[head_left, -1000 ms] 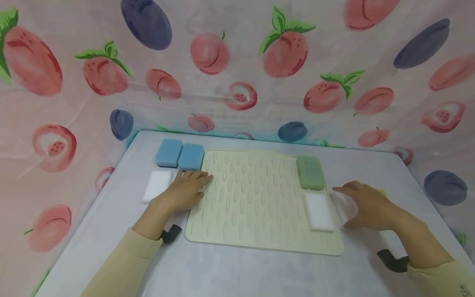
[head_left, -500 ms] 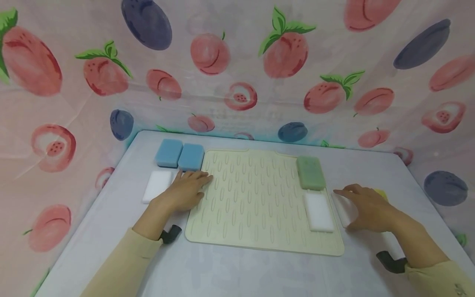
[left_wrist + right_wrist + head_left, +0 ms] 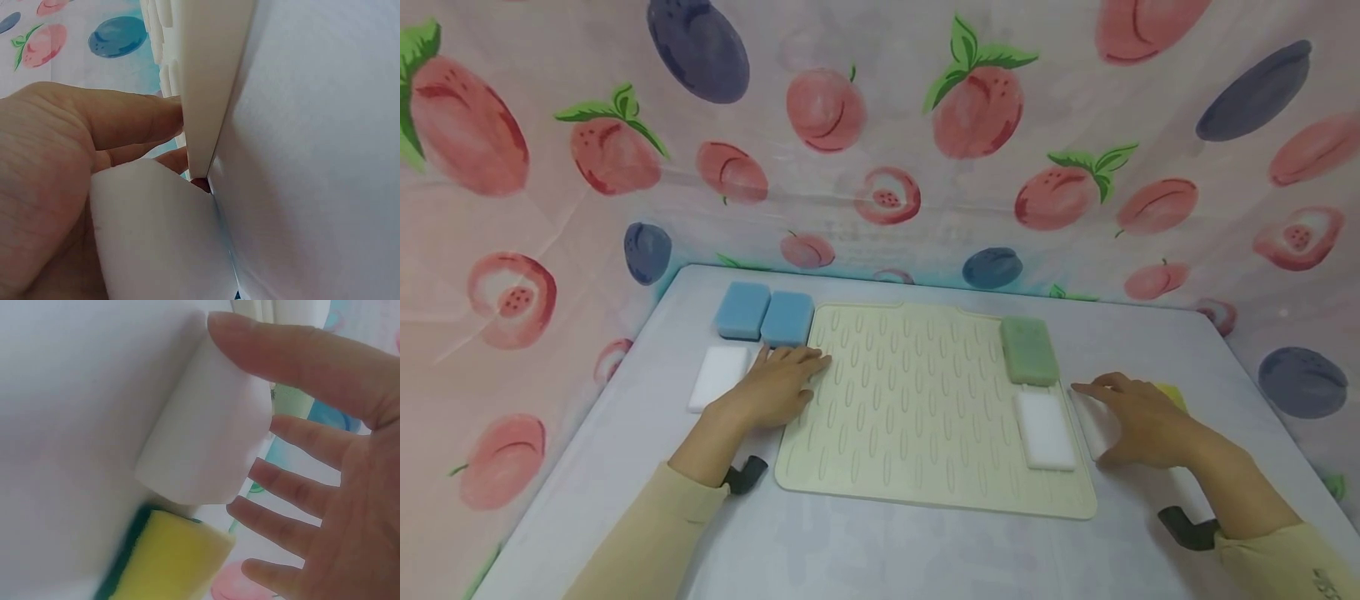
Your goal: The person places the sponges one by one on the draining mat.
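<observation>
My right hand spans a white sponge just right of the cream ribbed mat; in the right wrist view, my thumb and fingertips meet that white sponge at its edges. Over the mat's left edge rests my left hand, fingers fairly straight, fingertips on the mat. From the left wrist, a white sponge shows beneath the palm, and the thumb reaches the side of the mat. Another white sponge and a green sponge lie along the mat's right side.
Two blue sponges sit at the back left, with a white sponge in front of them. A yellow sponge with a dark green scouring layer is partly behind the right hand. A fruit-print cloth hangs behind the table.
My right hand has lowered slightly and drawn its thumb and fingers closer around the white sponge, baring more of the yellow one. The left hand stays in place.
</observation>
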### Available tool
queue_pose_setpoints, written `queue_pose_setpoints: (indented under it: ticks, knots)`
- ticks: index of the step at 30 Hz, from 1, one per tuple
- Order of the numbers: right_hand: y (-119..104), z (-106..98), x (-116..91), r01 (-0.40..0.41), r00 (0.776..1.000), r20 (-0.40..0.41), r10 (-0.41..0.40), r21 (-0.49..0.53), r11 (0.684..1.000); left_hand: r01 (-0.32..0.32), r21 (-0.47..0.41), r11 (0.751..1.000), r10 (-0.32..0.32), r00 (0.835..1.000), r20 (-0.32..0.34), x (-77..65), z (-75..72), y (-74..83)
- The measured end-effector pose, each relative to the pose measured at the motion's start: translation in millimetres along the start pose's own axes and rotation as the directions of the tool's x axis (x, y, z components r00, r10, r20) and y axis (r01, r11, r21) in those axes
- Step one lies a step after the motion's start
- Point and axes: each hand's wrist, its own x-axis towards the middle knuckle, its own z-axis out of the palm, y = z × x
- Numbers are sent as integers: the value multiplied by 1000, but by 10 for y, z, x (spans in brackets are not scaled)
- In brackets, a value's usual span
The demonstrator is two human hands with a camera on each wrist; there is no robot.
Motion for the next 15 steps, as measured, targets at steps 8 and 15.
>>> queue_pose_setpoints:
  ticks: [8,15]
  knots:
    - [-33,10,28,-24,1000,12,24,13,1000,2,-7,1000,-2,1000,-1,7,3,7]
    - [-39,11,42,-31,999,17,31,-8,999,-6,6,1000,6,1000,1,13,13,-3]
